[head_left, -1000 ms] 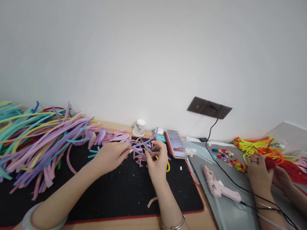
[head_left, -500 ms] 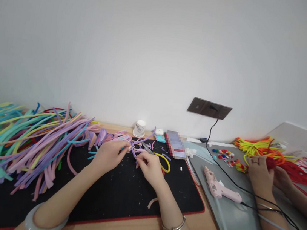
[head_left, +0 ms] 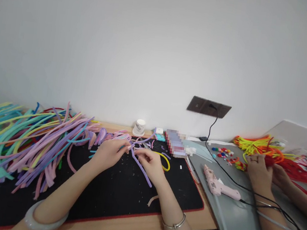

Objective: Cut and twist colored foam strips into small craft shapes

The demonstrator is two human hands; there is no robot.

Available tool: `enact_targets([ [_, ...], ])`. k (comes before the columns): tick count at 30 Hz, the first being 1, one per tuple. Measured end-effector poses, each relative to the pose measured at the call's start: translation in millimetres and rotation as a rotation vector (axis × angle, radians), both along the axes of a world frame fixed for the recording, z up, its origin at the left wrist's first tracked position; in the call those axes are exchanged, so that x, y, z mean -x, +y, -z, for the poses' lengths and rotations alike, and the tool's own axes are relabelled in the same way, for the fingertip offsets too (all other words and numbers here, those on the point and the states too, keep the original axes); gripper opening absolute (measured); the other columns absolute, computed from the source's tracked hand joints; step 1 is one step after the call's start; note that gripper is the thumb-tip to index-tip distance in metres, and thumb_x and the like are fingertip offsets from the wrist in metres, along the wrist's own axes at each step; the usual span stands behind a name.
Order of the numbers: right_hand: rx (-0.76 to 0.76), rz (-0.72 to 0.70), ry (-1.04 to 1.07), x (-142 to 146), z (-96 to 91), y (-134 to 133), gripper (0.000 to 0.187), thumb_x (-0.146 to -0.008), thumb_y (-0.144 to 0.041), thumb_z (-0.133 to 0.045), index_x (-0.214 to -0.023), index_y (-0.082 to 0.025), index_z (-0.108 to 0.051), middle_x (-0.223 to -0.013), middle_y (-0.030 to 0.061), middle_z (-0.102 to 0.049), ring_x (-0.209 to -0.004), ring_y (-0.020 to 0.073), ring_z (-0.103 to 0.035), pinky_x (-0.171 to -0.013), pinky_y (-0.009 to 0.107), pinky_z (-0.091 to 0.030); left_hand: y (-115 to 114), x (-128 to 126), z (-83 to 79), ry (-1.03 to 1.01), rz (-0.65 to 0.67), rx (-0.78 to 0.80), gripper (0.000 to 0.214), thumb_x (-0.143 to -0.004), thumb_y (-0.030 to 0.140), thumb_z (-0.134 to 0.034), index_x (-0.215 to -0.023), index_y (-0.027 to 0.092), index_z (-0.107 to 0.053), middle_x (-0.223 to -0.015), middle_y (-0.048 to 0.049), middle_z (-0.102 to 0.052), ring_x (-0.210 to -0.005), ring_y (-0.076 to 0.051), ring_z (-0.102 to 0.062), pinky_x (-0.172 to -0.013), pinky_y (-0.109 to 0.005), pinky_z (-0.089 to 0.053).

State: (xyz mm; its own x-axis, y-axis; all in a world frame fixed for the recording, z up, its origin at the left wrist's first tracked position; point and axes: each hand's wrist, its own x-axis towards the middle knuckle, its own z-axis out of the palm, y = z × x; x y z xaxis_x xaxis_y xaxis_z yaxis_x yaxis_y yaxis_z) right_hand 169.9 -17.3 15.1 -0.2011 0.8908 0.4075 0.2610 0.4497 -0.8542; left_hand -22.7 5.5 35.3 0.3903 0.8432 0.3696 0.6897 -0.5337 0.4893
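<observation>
Purple stem (head_left: pixel 142 170) now nearer mat (head_left: pixel 118 201) edge

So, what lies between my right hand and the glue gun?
In the head view: a yellow loop by the right hand, then black mat with a white scrap, before the glue gun.

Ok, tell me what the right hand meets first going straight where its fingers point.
Probably the left hand, close by; the right hand points at it, pinching a purple pipe cleaner.
</observation>
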Motion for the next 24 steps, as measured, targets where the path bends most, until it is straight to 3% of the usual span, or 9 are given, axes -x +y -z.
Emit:
enact_targets([
  [3, -0.192, 0.128, -0.043, -0.2, 0.7, 0.3, 0.019, -0.071, -0.009, -0.061, -0.087, -0.018, -0.066, -0.095, 0.0062, -0.062, -0.07, 0.0134, -0.055, -0.061, 0.024, -0.046, -2.5, -2.8, -1.5, -0.018, 0.055, 0.034, 0.023, -0.088, 0.027, -0.043, -0.077, 0.022, -0.062, -0.076, 0.0, -0.07, -0.074, -0.018, -0.064, -0.068, -0.027, -0.04],
  [7, -0.269, 0.084, -0.063, 0.6, 3.3, -0.1, 0.025, -0.076, -0.009, -0.058, -0.097, -0.02, -0.066, -0.108, 0.0086, -0.061, -0.071, 0.013, -0.058, -0.059, 0.024, -0.049, -6.0, -7.4, -1.7, -0.039, 0.129, 0.083, 0.024, -0.089, 0.027, -0.042, -0.076, 0.021, -0.062, -0.076, 0.0003, -0.07, -0.073, -0.017, -0.064, -0.068, -0.027, -0.041],
  [11, -0.324, 0.075, -0.075, 3.6, 5.5, -0.4, 0.022, -0.079, -0.009, -0.056, -0.094, -0.02, -0.068, -0.101, 0.0084, -0.066, -0.085, 0.0171, -0.063, -0.067, 0.026, -0.053, -7.1, -9.5, -1.2, -0.058, 0.155, 0.094, 0.024, -0.089, 0.025, -0.042, -0.075, 0.021, -0.061, -0.077, 0.0005, -0.07, -0.074, -0.017, -0.064, -0.07, -0.027, -0.041],
  [18, -0.39, 0.146, -0.111, 2.6, 7.9, 3.0, 0.01, -0.079, -0.013, -0.062, -0.086, -0.019, -0.067, -0.085, 0.0068, -0.066, -0.075, 0.0165, -0.062, -0.068, 0.028, -0.051, -7.6, -9.2, -0.3, -0.137, 0.173, 0.114, 0.018, -0.088, 0.024, -0.044, -0.09, 0.022, -0.062, -0.084, -0.0007, -0.07, -0.079, -0.018, -0.064, -0.071, -0.028, -0.043],
  [24, -0.372, 0.151, -0.131, 2.0, 7.3, 1.8, 0.003, -0.08, -0.018, -0.063, -0.078, -0.017, -0.065, -0.078, 0.0054, -0.064, -0.072, 0.0161, -0.06, -0.065, 0.027, -0.047, -7.3, -8.8, 0.8, -0.117, 0.162, 0.109, 0.017, -0.088, 0.025, -0.044, -0.09, 0.022, -0.061, -0.088, -0.0015, -0.069, -0.083, -0.019, -0.063, -0.073, -0.029, -0.043],
])
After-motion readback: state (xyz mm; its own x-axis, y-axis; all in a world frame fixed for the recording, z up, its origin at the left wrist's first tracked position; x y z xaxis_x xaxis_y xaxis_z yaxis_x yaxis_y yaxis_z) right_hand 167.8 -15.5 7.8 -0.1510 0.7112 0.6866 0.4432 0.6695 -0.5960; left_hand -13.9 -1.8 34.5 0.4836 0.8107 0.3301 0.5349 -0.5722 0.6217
